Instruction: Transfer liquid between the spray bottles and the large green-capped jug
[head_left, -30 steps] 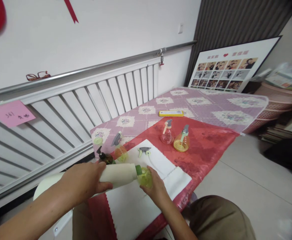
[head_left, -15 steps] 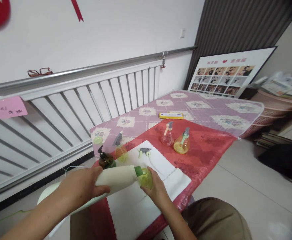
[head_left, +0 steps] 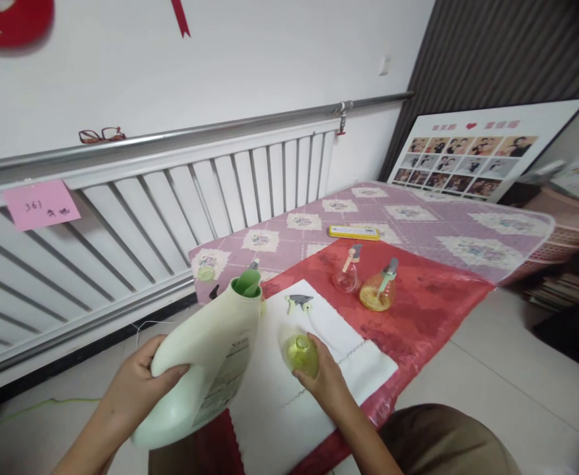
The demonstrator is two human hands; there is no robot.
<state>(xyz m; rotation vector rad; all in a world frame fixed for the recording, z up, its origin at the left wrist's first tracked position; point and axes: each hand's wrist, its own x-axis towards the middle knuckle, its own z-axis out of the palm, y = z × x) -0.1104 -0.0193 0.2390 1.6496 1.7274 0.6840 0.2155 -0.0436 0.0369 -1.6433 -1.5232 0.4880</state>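
My left hand [head_left: 145, 376] is closed round the handle of a large pale green detergent jug [head_left: 210, 356], tilted with its open green spout up and to the right. In my right hand [head_left: 323, 376] is a small yellow-green spray bottle body [head_left: 303, 356] without its top, mouth upward, over the white cloth [head_left: 289, 422]. Jug and bottle are apart. A loose spray head [head_left: 299, 301] with a thin tube lies on the cloth beyond the bottle. To its right stand a clear pink-trimmed spray bottle [head_left: 346, 276] and a yellow one [head_left: 379, 291].
A red cloth [head_left: 418, 297] covers part of the table with its floral tablecloth [head_left: 329, 204]. A yellow box [head_left: 353, 232] lies at the back, and a green cap [head_left: 206, 273] at the left. Behind runs a white radiator [head_left: 200, 191]. The jug hides most of a dark pump bottle.
The jug has swung from nearly level, spout at the small bottle, to a raised tilt away from it on the left. The small bottle is now more upright. The view has shifted slightly.
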